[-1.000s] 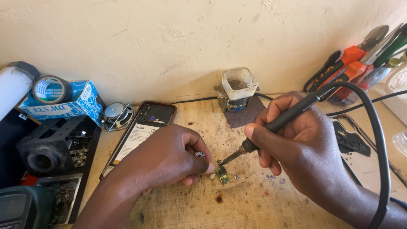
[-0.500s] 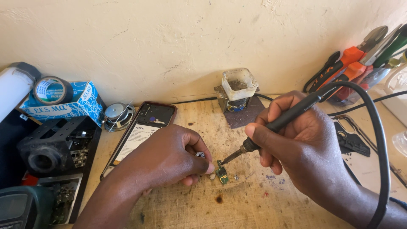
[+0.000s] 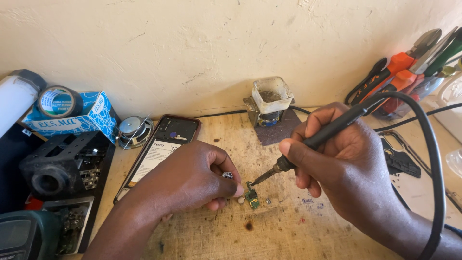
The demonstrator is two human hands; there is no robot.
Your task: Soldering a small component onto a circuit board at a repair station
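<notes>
Head view, looking down on a workbench against a wall.

- Wall (image 3: pixel 192 43): cream plaster, rough and cracked, closing off the whole far side; no room to move beyond it.
- Wooden bench top (image 3: pixel 288 236): pale, scratched, spotted with burn marks and dark stains. Bare wood lies open only in the near middle, in front of the hands.
- Left edge: crowded. Black device housing (image 3: pixel 53 166) sits by the corner, a green-grey tool body (image 3: pixel 24 238) below it, a blue cardboard box (image 3: pixel 72 118) behind with a roll of tape (image 3: pixel 58 102) on top.
- Right edge: orange-handled pliers (image 3: pixel 399 67) and other tools lean at the wall; a black phone frame part (image 3: pixel 399 161) lies flat beside the right wrist.
- Right hand (image 3: pixel 346 168): closed around the soldering iron (image 3: pixel 327 132), pen-style, tip angled down to the left. Its thick black cable (image 3: pixel 433 159) loops up and over the wrist, off the near edge.
- Left hand (image 3: pixel 187 180): fingers curled, fingertips pressed down just beside the board; a small silvery part (image 3: pixel 227 175) shows at the fingers, but whether it is gripped cannot be told.
- Phone (image 3: pixel 161 147): lies opened, back off, just behind the left hand.
- Solder stand (image 3: pixel 272 98): small square pot on a dark pad, at the wall, behind the iron.
- Small round speaker (image 3: pixel 134 130): between box and phone.
- Small green circuit board (image 3: pixel 251 195): flat on the wood between the two hands, iron tip touching its upper end.
</notes>
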